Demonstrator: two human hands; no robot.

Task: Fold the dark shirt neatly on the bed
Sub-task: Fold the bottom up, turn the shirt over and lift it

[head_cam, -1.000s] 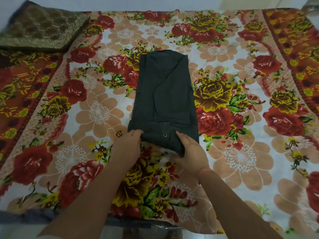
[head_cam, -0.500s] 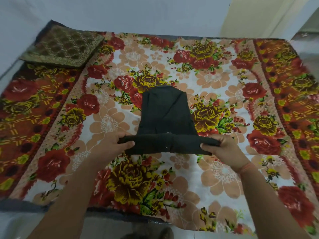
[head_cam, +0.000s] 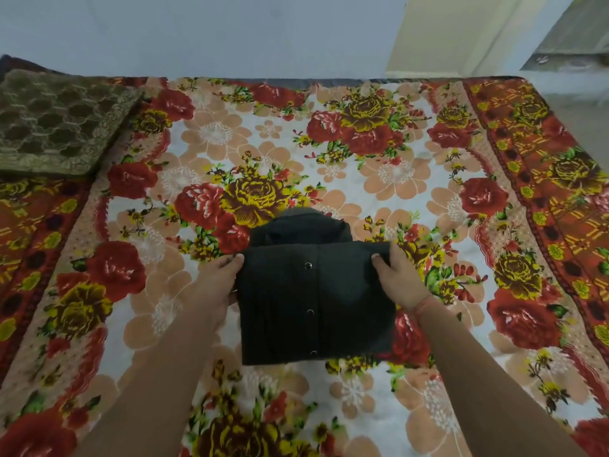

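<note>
text: none legible | labels — none | numbers — none

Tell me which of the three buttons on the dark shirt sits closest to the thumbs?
The top button of the dark shirt, by its far edge; the other two lie lower, toward the person.

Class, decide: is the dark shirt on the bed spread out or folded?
Folded: the dark shirt forms a compact doubled rectangle; left hand and right hand grip its sides.

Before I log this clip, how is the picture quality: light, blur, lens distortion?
Head view: dim, even light, no hard shadows; the shirt reads nearly black, its snaps visible. Head view: left hand and right hand slightly soft. Head view: wide-angle stretching toward the corners of the bed.
</note>
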